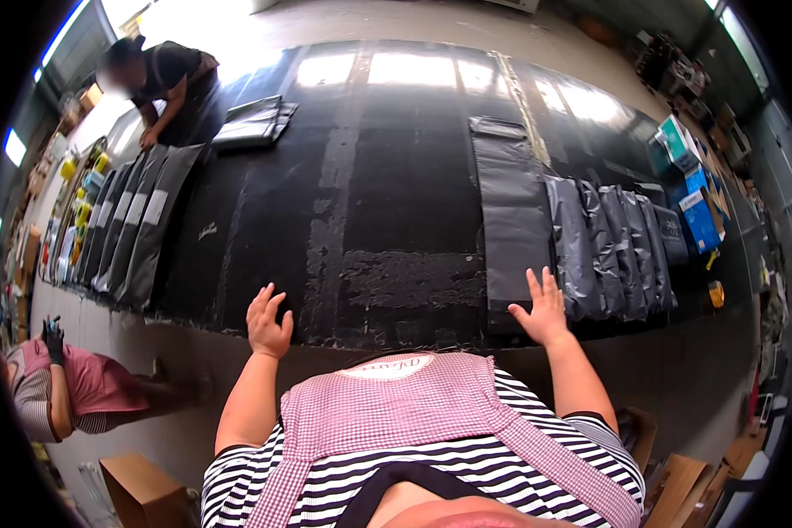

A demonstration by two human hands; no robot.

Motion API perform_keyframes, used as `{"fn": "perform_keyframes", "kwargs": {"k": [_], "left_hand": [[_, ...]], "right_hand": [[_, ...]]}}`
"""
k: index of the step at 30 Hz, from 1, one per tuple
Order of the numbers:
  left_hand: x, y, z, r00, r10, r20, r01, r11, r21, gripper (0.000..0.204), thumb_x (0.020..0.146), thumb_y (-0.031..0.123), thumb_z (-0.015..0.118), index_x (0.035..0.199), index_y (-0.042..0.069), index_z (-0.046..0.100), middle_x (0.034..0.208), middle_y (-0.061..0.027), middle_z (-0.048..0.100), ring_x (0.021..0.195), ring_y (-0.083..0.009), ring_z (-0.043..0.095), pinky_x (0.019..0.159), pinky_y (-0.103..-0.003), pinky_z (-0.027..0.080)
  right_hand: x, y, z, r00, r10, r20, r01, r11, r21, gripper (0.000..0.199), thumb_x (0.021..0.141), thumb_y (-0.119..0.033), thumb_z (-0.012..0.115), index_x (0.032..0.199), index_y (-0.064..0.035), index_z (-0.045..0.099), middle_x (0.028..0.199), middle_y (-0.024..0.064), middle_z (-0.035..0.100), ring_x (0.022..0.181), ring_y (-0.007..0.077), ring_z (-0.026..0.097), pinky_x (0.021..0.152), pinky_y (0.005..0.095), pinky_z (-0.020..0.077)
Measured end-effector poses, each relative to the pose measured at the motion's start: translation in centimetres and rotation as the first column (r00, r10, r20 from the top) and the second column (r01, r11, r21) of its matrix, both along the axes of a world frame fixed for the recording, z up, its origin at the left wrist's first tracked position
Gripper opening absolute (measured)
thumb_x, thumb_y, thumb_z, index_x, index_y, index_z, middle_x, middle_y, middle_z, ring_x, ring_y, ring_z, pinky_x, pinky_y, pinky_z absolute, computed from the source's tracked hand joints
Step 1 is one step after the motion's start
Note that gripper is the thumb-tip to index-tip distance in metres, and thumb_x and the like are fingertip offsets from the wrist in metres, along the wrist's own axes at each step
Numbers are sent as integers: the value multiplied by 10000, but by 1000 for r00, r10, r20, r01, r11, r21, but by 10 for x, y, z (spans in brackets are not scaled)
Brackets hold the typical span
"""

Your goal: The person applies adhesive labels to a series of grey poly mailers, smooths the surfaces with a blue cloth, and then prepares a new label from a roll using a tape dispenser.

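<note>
One empty left hand (pixel 270 322), fingers loosely fanned by the black worktable's (pixel 405 211) edge, while the right hand's (pixel 544 310) spread over that grey plastic bundle (pixel 512 211) right of center, laid flat probably so it won't bunch.

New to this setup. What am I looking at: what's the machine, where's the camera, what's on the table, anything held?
No machine: these are a person's bare left hand and right hand. The single picture comes from a fisheye camera on their head, looking down, so straight edges bend. On the black table lie a long grey sheet, grey bundles right of it, dark bundles at left and a folded stack. Both hands are open and hold nothing; the right is at the sheet's near end.
</note>
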State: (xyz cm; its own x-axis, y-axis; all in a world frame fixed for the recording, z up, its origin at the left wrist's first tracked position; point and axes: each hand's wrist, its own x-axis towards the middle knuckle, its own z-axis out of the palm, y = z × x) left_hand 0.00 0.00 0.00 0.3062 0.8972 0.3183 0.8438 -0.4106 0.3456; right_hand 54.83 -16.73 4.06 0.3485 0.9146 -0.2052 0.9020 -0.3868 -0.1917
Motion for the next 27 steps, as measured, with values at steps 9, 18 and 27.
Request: {"fn": "perform_keyframes", "kwargs": {"k": [9,18,27], "left_hand": [[23,-4,-13,999,19,-30,-19,1000,-1,391,834,199,636,1215,116,609,1464,-104,475,1359,-332,418,1130,-445,311],[29,-2,-19,995,94,-11,-94,995,-31,403,822,162,617,1221,109,594,1479,-106,465,1373,-323,408,1147,-452,287],[37,-5,-20,985,158,-63,-159,987,-12,391,840,165,570,1223,90,589,1474,-102,479,1384,-324,402,1145,-446,291]], "right_hand": [[26,-28,-39,1000,8,-6,-6,953,304,775,848,-543,662,1482,-181,405,1618,203,119,1489,395,112,1183,556,128],[40,31,-7,849,-499,-173,525,832,180,767,732,-219,812,1357,10,431,1320,226,492,1258,406,467,1061,446,409],[63,35,-8,473,-285,-834,501,866,-12,467,654,-71,827,1047,74,621,951,177,696,854,256,683,794,346,539]]}}
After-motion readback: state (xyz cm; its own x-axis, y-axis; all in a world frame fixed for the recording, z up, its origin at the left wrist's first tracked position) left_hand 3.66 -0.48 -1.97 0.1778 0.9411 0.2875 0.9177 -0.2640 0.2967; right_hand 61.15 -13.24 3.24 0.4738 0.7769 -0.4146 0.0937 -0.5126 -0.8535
